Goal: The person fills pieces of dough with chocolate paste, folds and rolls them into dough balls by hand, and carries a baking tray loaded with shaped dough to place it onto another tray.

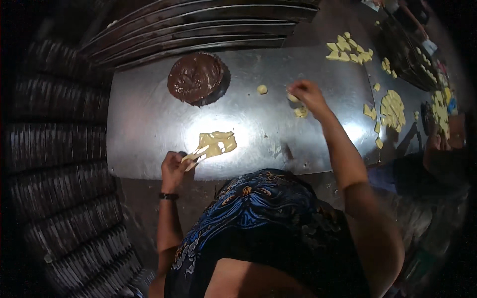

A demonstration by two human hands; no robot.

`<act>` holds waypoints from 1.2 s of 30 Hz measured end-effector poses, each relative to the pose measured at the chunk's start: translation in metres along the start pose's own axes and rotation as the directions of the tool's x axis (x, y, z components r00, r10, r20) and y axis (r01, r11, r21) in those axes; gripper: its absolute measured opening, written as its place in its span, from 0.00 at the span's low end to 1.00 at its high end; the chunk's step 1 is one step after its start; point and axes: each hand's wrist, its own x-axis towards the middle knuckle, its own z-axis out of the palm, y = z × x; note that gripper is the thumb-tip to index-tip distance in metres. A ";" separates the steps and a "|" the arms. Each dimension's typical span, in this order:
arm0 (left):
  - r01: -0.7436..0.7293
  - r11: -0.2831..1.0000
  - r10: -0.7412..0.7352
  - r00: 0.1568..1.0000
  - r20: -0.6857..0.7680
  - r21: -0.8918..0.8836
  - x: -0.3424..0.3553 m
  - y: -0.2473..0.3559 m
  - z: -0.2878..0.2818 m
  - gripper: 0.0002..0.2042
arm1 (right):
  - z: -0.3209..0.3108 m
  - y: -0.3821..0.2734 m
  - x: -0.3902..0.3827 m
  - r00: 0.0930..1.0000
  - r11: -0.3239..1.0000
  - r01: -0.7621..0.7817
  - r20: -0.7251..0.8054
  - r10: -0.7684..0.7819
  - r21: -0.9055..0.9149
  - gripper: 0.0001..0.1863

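My left hand is at the table's near edge, its fingers closed on one end of a thin, glossy, pale yellow sheet that looks like dough. The rest of that sheet lies flat on the metal, with gaps in it. Further right, my right hand reaches over the table, fingertips pinched on a small pale yellow dough piece. Just below that piece lies another dough lump. A round dough ball sits to the left of my right hand.
A round mound of glossy brown paste stands at the back left of the metal table. Dark trays are stacked behind it and racked at left. Cut dough pieces lie at right, near another person's hand.
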 end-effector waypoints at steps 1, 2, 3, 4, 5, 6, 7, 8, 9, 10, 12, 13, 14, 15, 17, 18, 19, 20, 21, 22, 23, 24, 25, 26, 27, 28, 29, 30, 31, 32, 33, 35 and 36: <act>-0.014 1.000 0.013 1.000 0.011 0.006 -0.001 0.000 -0.011 0.10 | 0.012 -0.004 0.017 0.999 0.999 0.044 -0.017 -0.044 -0.015 0.15; -0.013 1.000 0.013 0.999 -0.044 -0.002 -0.001 0.001 -0.020 0.09 | 0.021 0.003 0.035 0.999 0.993 0.043 0.006 -0.042 -0.108 0.17; -0.015 1.000 0.014 0.994 -0.107 -0.010 -0.001 0.003 -0.030 0.11 | 0.027 0.013 0.053 0.999 0.978 0.048 0.034 -0.042 -0.201 0.19; 0.026 0.999 -0.023 0.994 -0.104 0.026 -0.005 0.002 -0.041 0.10 | 0.029 0.019 0.067 0.998 0.979 0.059 0.032 -0.054 -0.196 0.19; 0.089 0.996 -0.087 0.983 -0.159 0.008 -0.009 0.002 -0.046 0.10 | 0.029 0.026 0.081 0.988 0.955 0.060 0.153 -0.015 -0.292 0.21; 0.161 0.987 -0.161 0.959 -0.235 -0.019 -0.022 0.001 -0.051 0.11 | 0.035 0.024 0.085 0.956 0.919 0.087 0.290 0.031 -0.384 0.24; 0.159 0.987 -0.159 0.953 -0.257 -0.021 -0.027 -0.001 -0.047 0.11 | 0.037 0.023 0.087 0.953 0.862 0.199 0.297 -0.060 -0.465 0.27; 0.075 0.986 -0.122 0.935 -0.334 -0.150 -0.029 -0.003 -0.039 0.11 | 0.035 0.024 0.087 0.948 0.861 0.219 0.311 -0.075 -0.460 0.27; -0.018 0.963 -0.102 0.901 -0.423 -0.270 -0.037 -0.003 -0.029 0.11 | 0.036 0.021 0.081 0.943 0.843 0.299 0.273 -0.190 -0.447 0.25; -0.029 0.961 -0.102 0.888 -0.449 -0.274 -0.036 0.005 -0.013 0.11 | 0.035 0.010 0.074 0.924 0.815 0.379 0.227 -0.308 -0.438 0.23; -0.129 0.817 -0.149 0.895 -0.421 -0.562 -0.026 0.028 0.031 0.12 | 0.031 -0.006 0.035 0.959 0.952 0.257 0.165 -0.230 -0.169 0.20; -0.089 0.850 -0.173 0.885 -0.433 -0.520 -0.020 0.042 0.054 0.12 | 0.038 -0.004 0.019 0.963 0.975 0.211 0.186 -0.197 -0.063 0.19; -0.046 0.880 -0.198 0.869 -0.454 -0.472 -0.017 0.057 0.076 0.12 | 0.051 -0.002 0.001 0.961 0.986 0.160 0.220 -0.167 0.048 0.18; -0.036 0.942 -0.138 0.864 -0.483 -0.335 -0.008 0.066 0.098 0.13 | 0.064 0.009 -0.014 0.910 0.981 0.119 0.379 -0.169 0.150 0.19; -0.130 0.952 -0.043 0.841 -0.539 -0.278 0.001 0.077 0.137 0.12 | 0.081 -0.020 -0.067 0.802 0.926 -0.055 0.569 -0.182 0.374 0.24; -0.245 0.901 0.003 0.829 -0.559 -0.359 0.007 0.082 0.159 0.11 | 0.088 -0.023 -0.086 0.796 0.832 -0.179 0.575 -0.192 0.526 0.23; -0.338 0.891 0.115 0.813 -0.571 -0.302 0.010 0.088 0.175 0.10 | 0.090 -0.025 -0.094 0.808 0.857 -0.166 0.565 -0.166 0.488 0.20; -0.427 0.871 0.225 0.788 -0.574 -0.244 0.011 0.092 0.184 0.09 | 0.089 -0.028 -0.100 0.823 0.881 -0.151 0.551 -0.139 0.449 0.18; -0.390 0.900 0.234 0.810 -0.538 -0.197 0.013 0.094 0.184 0.09 | 0.085 -0.028 -0.096 0.827 0.821 -0.210 0.544 -0.140 0.530 0.16; -0.388 0.900 0.223 0.802 -0.554 -0.199 0.012 0.095 0.183 0.09 | 0.081 -0.029 -0.091 0.832 0.751 -0.268 0.538 -0.136 0.604 0.14; -0.412 0.894 0.275 0.814 -0.511 -0.175 0.010 0.096 0.182 0.09 | 0.073 -0.032 -0.087 0.762 0.723 -0.379 0.638 -0.110 0.577 0.19; -0.440 0.884 0.330 0.825 -0.459 -0.155 0.010 0.099 0.179 0.10 | 0.068 -0.038 -0.082 0.756 0.730 -0.380 0.645 -0.108 0.568 0.19; -0.364 0.911 0.281 0.893 -0.352 -0.196 0.008 0.098 0.170 0.08 | 0.066 -0.043 -0.079 0.652 0.629 -0.572 0.757 -0.041 0.526 0.22; -0.361 0.910 0.275 0.893 -0.356 -0.202 0.010 0.096 0.166 0.08 | 0.067 -0.051 -0.078 0.525 0.505 -0.736 0.851 0.005 0.451 0.25; -0.447 0.889 0.386 0.848 -0.363 -0.099 0.015 0.091 0.163 0.11 | 0.071 -0.062 -0.077 0.431 0.611 -0.720 0.902 0.022 0.329 0.29; -0.529 0.848 0.496 0.792 -0.355 0.005 0.020 0.088 0.157 0.15 | 0.079 -0.067 -0.071 0.433 0.615 -0.718 0.901 0.028 0.326 0.29; -0.548 0.813 0.580 0.745 -0.328 0.194 0.031 0.069 0.150 0.22 | 0.088 -0.070 -0.063 0.341 0.657 -0.713 0.940 0.020 0.244 0.28; -0.551 0.814 0.579 0.746 -0.330 0.182 0.038 0.051 0.146 0.22 | 0.096 -0.072 -0.054 0.248 0.697 -0.698 0.969 0.021 0.163 0.28; -0.439 0.889 0.373 0.860 -0.348 -0.132 0.042 0.039 0.142 0.24 | 0.107 -0.073 -0.045 0.257 0.738 -0.649 0.966 -0.016 0.185 0.26; -0.279 0.857 0.160 0.943 -0.291 -0.432 0.045 0.027 0.137 0.26 | 0.117 -0.078 -0.036 0.347 0.838 -0.522 0.937 0.038 0.160 0.19; -0.146 0.813 0.033 0.978 -0.206 -0.564 0.037 0.059 0.128 0.31 | 0.125 -0.081 -0.023 0.520 0.961 -0.186 0.850 -0.080 0.205 0.18; -0.170 0.821 0.005 0.957 -0.291 -0.545 0.038 0.030 0.103 0.23 | 0.150 -0.107 -0.009 0.671 0.902 0.431 0.662 -0.333 0.017 0.14; -0.195 0.851 0.005 0.932 -0.363 -0.487 0.036 0.030 0.095 0.20 | 0.160 -0.120 0.001 0.701 0.765 0.619 0.565 -0.436 -0.178 0.12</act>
